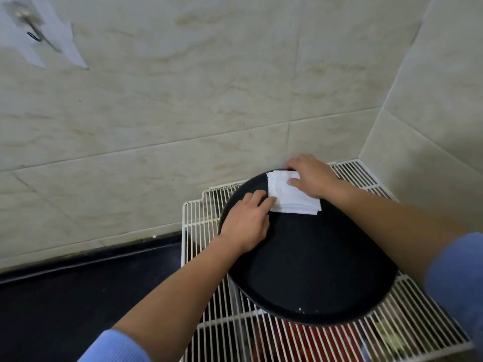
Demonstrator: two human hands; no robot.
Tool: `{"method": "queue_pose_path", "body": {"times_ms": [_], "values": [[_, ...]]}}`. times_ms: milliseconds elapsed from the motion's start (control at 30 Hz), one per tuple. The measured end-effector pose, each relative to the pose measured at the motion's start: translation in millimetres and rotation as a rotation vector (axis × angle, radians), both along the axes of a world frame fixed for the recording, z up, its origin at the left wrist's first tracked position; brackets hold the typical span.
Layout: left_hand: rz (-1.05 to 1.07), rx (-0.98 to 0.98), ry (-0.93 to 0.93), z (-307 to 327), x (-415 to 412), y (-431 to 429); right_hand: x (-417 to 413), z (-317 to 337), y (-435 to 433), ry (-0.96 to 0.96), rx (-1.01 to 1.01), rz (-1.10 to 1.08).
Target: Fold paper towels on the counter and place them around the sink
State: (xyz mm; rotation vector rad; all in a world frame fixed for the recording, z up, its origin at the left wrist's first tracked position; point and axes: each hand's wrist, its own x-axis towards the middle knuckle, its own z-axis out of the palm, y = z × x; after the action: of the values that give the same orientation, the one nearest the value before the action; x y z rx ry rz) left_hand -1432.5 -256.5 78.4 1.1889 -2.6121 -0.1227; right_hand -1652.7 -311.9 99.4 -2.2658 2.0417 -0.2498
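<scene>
A folded white paper towel, a stack of several layers with its edges slightly stepped, lies flat on a round black tray, on the tray's far part at about 12 o'clock, close to the rim. The tray sits on a white wire rack, which shows around it from 9 o'clock to 5 o'clock. Blurred red things show through the bars at 6 o'clock; what they are cannot be told.

The left hand lies palm down on the tray at 9 o'clock of the towel. Its fingers are nearly straight, and their tips press the towel's left edge. The right hand covers the towel's far right corner at about 1 o'clock, also palm down. Its thumb lies on top of the paper, and its fingers spread loosely toward the tray's far rim. Neither hand is closed round anything. Both forearms are bare, with light blue sleeves pushed up.

A dark, glossy desk runs off from the rack at 8 o'clock. Behind everything stands a wall of beige marbled tiles, meeting a side wall at 2 o'clock. A metal hook on a clear adhesive patch is stuck to the wall at 10 o'clock.
</scene>
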Motion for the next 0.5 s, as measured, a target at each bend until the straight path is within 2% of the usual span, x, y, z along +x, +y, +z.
{"method": "queue_pose_path", "body": {"times_ms": [100,233,500], "values": [[-0.047,0.010,-0.041,-6.2,-2.4,-0.3,3.8,-12.6,17.8,0.059,-0.188,0.072],[-0.041,0.023,-0.040,-11.8,1.7,0.0,8.5,-35.1,33.4,0.108,0.001,0.127],[0.060,-0.004,-0.005,-13.3,35.4,11.8,11.7,-39.9,32.4,0.185,0.038,0.106]]}}
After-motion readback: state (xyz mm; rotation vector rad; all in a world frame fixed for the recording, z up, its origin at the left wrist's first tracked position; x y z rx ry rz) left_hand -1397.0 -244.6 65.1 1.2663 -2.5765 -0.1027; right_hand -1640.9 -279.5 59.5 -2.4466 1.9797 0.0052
